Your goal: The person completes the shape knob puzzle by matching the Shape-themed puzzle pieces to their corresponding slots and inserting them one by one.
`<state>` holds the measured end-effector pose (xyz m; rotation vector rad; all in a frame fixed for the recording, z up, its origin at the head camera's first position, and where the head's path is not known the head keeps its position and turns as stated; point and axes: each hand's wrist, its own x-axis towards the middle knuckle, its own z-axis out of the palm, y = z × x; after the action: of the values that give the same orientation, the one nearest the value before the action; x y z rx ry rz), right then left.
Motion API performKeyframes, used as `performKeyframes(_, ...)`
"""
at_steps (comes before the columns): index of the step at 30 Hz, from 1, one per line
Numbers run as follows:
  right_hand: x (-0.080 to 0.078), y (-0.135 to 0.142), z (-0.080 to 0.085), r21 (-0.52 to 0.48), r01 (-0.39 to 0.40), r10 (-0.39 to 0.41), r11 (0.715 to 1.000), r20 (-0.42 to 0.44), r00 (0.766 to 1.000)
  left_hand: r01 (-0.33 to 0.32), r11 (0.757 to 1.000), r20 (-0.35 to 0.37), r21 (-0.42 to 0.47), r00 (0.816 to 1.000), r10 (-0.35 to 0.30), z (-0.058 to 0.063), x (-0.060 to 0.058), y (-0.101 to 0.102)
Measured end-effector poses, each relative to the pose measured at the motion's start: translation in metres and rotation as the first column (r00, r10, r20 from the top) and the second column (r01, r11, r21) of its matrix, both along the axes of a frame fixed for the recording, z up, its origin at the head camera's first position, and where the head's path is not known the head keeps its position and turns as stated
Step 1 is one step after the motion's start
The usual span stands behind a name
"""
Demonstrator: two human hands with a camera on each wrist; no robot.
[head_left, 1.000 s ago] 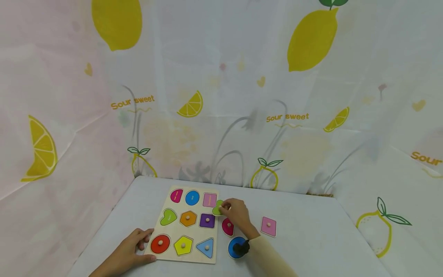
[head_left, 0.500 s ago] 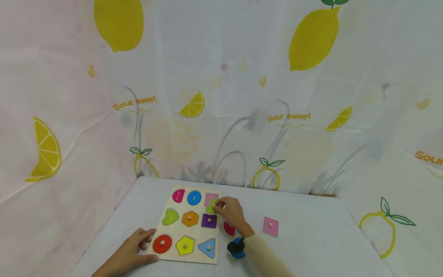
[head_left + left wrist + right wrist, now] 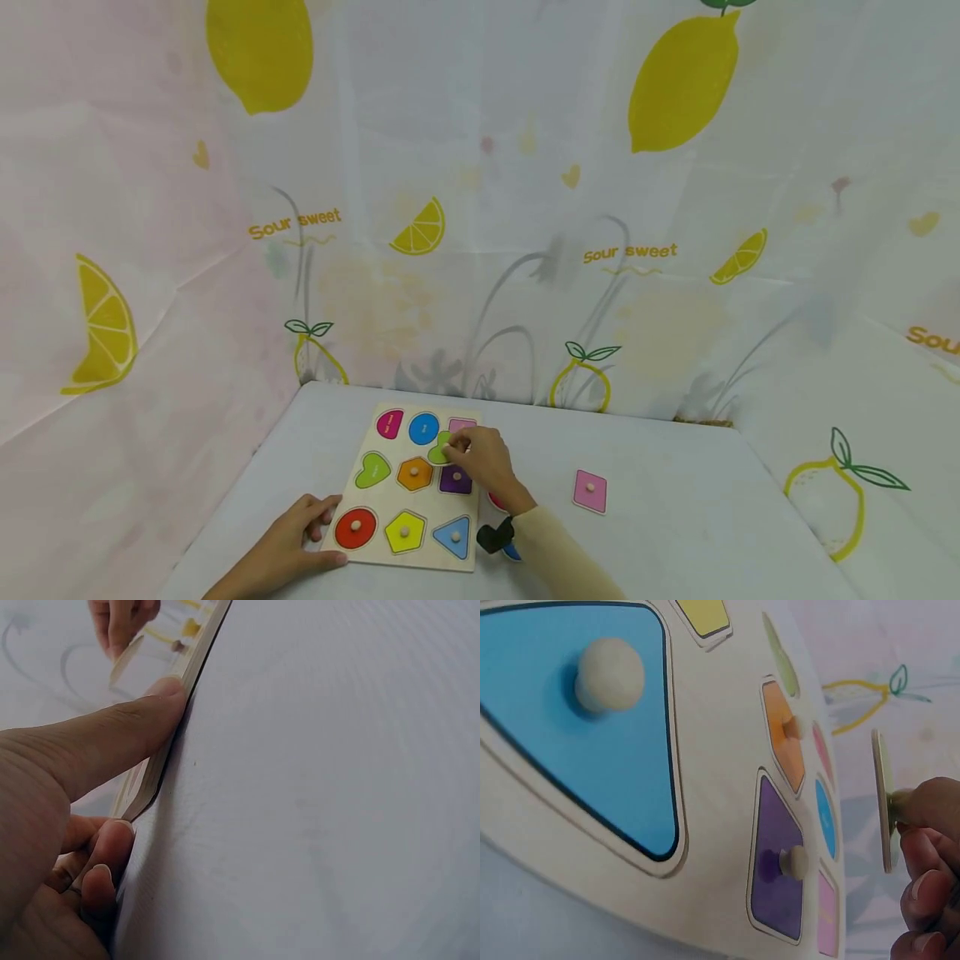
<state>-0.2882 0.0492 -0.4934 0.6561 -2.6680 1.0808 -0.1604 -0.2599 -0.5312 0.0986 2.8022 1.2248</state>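
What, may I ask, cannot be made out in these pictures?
Head view: reddish piece, mostly hidden by the right hand.
Head view: blue piece, mostly hidden by the dark wrist attachment and sleeve.
Head view: lettering in the blue recess, too small.
Left wrist view: board, partly cut off by the top edge.

We observe that the right hand (image 3: 483,458) has carried the green heart piece (image 3: 437,451) leftward, from the right edge of the puzzle board (image 3: 431,502) to over its surface. The hand now partly covers the purple four-sided piece (image 3: 452,482); the dark wrist-worn device (image 3: 494,537) hides more of the blue round piece (image 3: 512,552).
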Motion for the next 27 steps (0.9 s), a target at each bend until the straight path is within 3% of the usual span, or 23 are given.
performKeyframes(8, 0.006, -0.019, 0.004, 0.012, -0.068, 0.068, 0.998, 0.011, 0.998, -0.003, 1.0, -0.008, 0.002, 1.0, 0.004, 0.002, 0.0, 0.001)
performKeyframes(27, 0.013, -0.058, 0.002, 0.063, -0.1, 0.098, 0.993, 0.035, 0.995, 0.019, 1.0, -0.021, 0.008, 1.0, -0.019, 0.0, -0.001, -0.001)
